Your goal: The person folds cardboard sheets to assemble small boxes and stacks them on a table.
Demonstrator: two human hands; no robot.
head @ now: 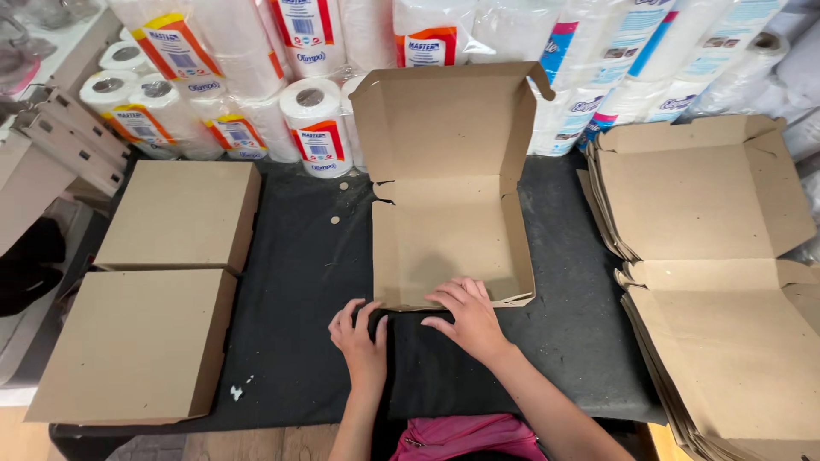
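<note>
I had the half-formed brown corrugated cardboard box (448, 230) lying open in the middle of the black cloth-covered table (299, 273), its lid flap standing up at the far end and leaning back toward the wrapped paper rolls, so the tray part faced me and I could get at its near wall. My right hand (468, 318) lay flat over that near edge, fingers spread and extended, palm down, pressing the front flap rather than gripping it; nothing was closed inside it. My left hand (360, 337) rested on the cloth just beside the box's near left corner, fingers loosely curled and slightly apart, its fingertips touching or almost touching the cardboard; I could not tell which, and it held nothing.

The two closed plain brown cardboard boxes (162, 290) sat one behind the other at my left, well apart from my hands, set aside where they would not crowd the open one. The stack of flat unfolded brown cardboard blanks (709, 256) lay at my right, within reach of that hand. The white paper rolls in clear printed wrap (312, 119) stood packed along the back edge. A few small round cardboard punch-outs (335, 219) lay on the cloth, left of the open box.
</note>
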